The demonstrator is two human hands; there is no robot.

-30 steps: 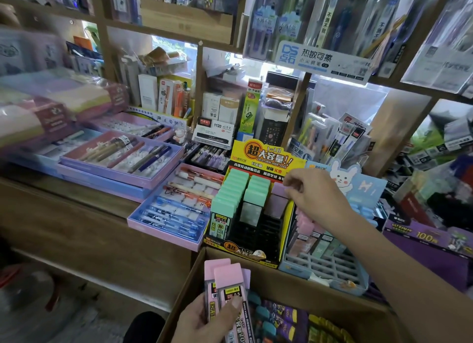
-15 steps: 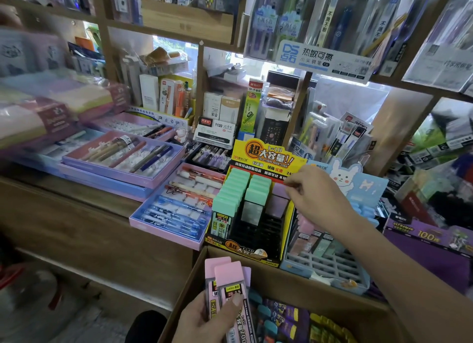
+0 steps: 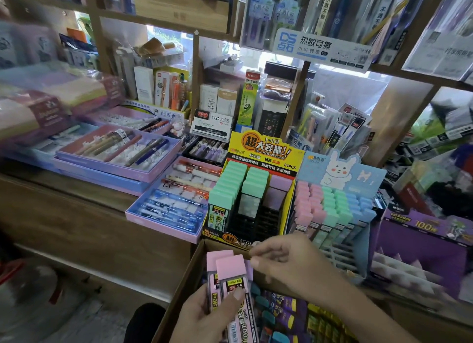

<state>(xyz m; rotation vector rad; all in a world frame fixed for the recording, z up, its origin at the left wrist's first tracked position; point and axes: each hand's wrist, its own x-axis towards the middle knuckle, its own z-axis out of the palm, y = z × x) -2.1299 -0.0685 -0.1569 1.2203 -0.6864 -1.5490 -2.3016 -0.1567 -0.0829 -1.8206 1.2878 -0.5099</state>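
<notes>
Shop counter (image 3: 76,214), pink cases (image 3: 230,268) gripped in left hand (image 3: 204,317)

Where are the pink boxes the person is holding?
Head view, bottom middle: the left hand grips the pink boxes above the cardboard box, just in front of the yellow display.

Open slots (image 3: 258,222) in yellow display (image 3: 261,148) — mint cases (image 3: 226,186) left, rack (image 3: 340,255) right.
</notes>
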